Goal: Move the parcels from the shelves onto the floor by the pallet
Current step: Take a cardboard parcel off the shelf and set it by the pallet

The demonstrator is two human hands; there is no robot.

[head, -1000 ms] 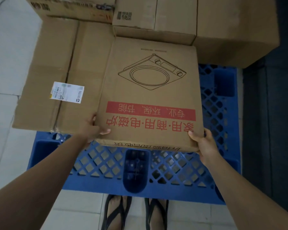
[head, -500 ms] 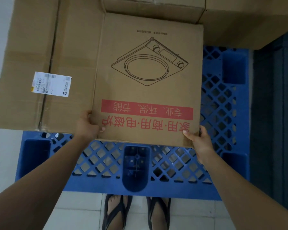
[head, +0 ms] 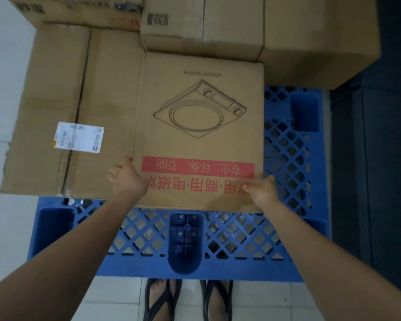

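Note:
A flat cardboard parcel (head: 199, 126), printed with a line drawing of a cooker and a red band of text, lies on the blue plastic pallet (head: 287, 158). Its far edge is against other boxes. My left hand (head: 127, 179) grips the parcel's near left edge, fingers curled around the side. At the near right corner, my right hand (head: 262, 189) holds on with the thumb on top. A wide cardboard box (head: 63, 100) with a white shipping label (head: 78, 137) sits directly to the left, touching the parcel.
More cardboard boxes (head: 218, 24) are stacked along the pallet's far side, with a large one (head: 322, 42) at the back right. White floor tiles (head: 0, 228) lie left and near. A dark mat (head: 375, 181) runs along the right. My sandalled feet (head: 188, 300) stand at the pallet's near edge.
The parcel has settled flat on the pallet beside the labelled box. My hands have slid from under its near edge up to its near corners.

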